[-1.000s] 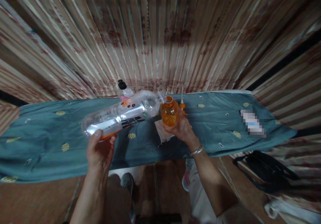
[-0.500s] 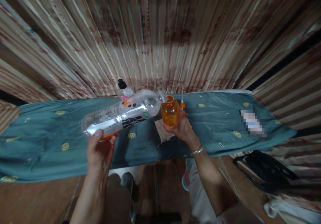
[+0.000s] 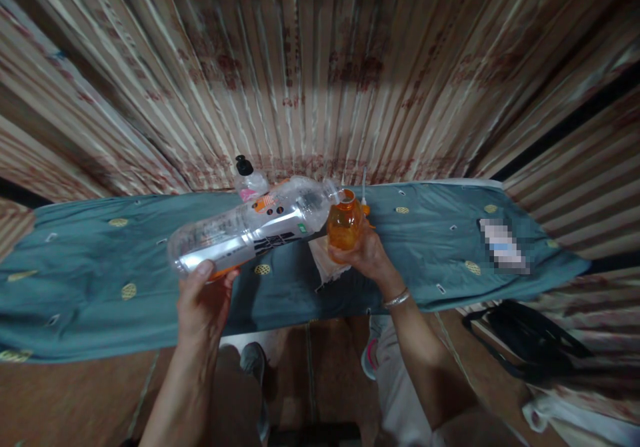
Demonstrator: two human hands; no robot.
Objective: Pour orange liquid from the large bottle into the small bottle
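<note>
Tilted nearly on its side, a large clear plastic bottle (image 3: 273,223) with a silver and orange label lies in the grip of my left hand (image 3: 204,300), held near its base. Its mouth is at the open neck of a small orange see-through bottle (image 3: 345,225). My right hand (image 3: 367,252) wraps round that orange bottle and keeps it roughly upright. Behind it, an orange pump top (image 3: 367,208) with a clear tube rests on the cloth. A pale cloth or packet (image 3: 327,263) lies below the orange bottle, partly hidden.
A clear bottle with a black cap (image 3: 250,183) stands at the back by the curtain (image 3: 320,87). The table's green cloth (image 3: 425,253) bears a blurred flat object (image 3: 504,245) at the right. A black bag (image 3: 530,337) is at the lower right.
Both hands have shifted slightly right and a little down with their bottles. The large bottle stays tilted, its mouth still at the orange bottle's neck.
</note>
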